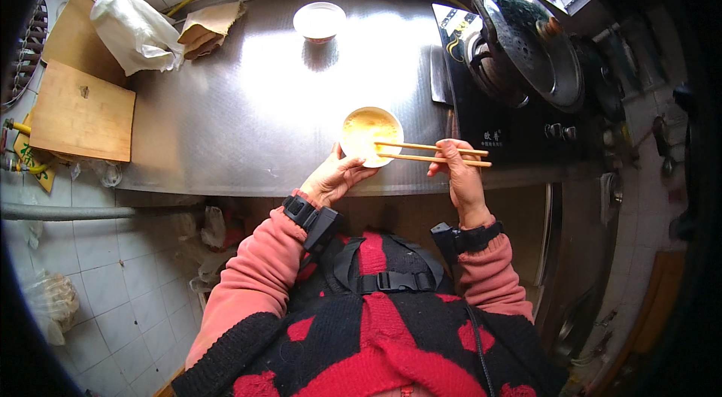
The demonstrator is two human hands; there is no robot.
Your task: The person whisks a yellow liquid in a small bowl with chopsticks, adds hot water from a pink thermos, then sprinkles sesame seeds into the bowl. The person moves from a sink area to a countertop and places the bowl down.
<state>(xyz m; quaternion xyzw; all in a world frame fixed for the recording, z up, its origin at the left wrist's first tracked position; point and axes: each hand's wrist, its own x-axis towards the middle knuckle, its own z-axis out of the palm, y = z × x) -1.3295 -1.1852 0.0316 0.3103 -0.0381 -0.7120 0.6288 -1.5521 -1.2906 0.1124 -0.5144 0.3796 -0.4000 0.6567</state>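
My left hand [337, 176] grips the near left side of a white bowl [400, 127] close to the counter's front edge. Inside the bowl is a frothy yellow liquid [366, 127] that looks like beaten egg. My right hand [459, 171] holds a pair of wooden chopsticks [431, 153], spread slightly apart. Their tips reach over the right rim into the liquid. Farther back on the counter stands a second white bowl [319, 21], apart from both hands; glare washes out its inside.
A black glass gas hob [491, 126] adjoins the stainless steel counter [192, 132] on the right, carrying a wok with a glass lid [527, 47]. A cleaver-like metal blade [441, 75] lies by its edge. Left are a wooden board [84, 115], white plastic bag [135, 30] and brown paper [208, 30].
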